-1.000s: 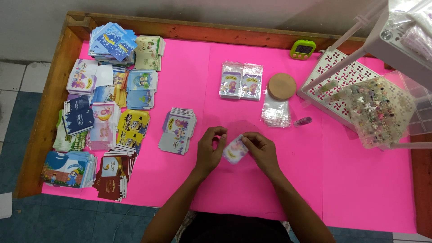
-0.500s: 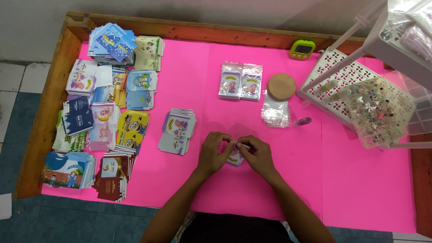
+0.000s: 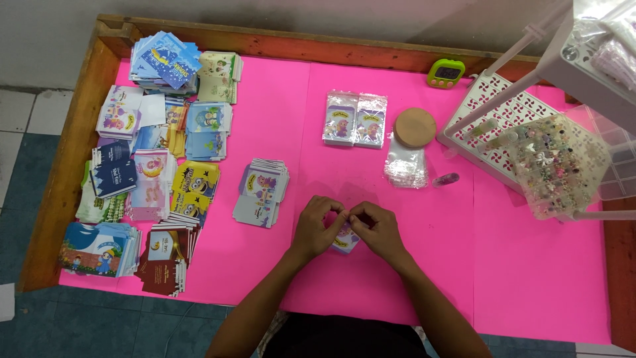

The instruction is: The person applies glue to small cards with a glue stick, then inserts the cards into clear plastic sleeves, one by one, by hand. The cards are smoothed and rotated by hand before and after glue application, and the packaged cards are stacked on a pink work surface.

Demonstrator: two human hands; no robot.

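1. Left hand and right hand meet fingertip to fingertip, both pinched on a small card packet.
2. Packet sits between and under the fingers, mostly hidden; its long axis cannot be told.
3. Just left of the fingers: a card stack.
4. Beyond the fingertips: two sealed packets, round wooden lid.
5. Pink sheet covers a wooden-rimmed table; tiled floor far left.
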